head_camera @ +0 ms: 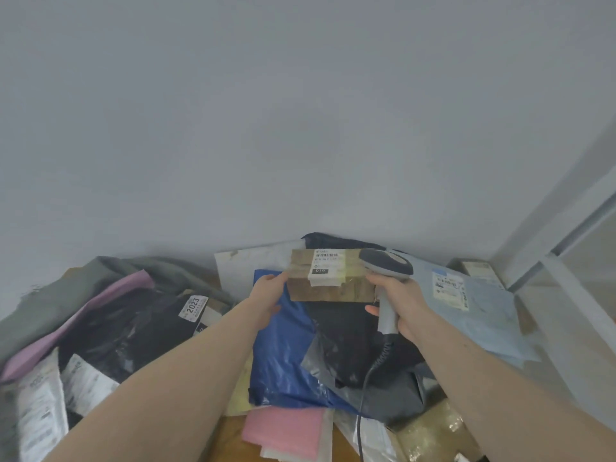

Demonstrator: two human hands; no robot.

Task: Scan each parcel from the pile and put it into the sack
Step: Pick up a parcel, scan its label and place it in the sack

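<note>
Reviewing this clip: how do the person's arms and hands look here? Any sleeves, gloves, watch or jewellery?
Both forearms are bare as far as the frame shows: no sleeves in view. The left hand and right hand wear no gloves, and no watch, ring or bracelet is visible. No markings show.

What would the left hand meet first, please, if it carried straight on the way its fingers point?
The left hand already touches the brown box at its left end, so the box comes first. Beyond that, probably the scanner in the right hand, though depth is unclear.

We cannot read the box label (326, 265), too blurred; scanner cable (361, 411) and pink mailer (286, 431) run off bottom edge.
</note>
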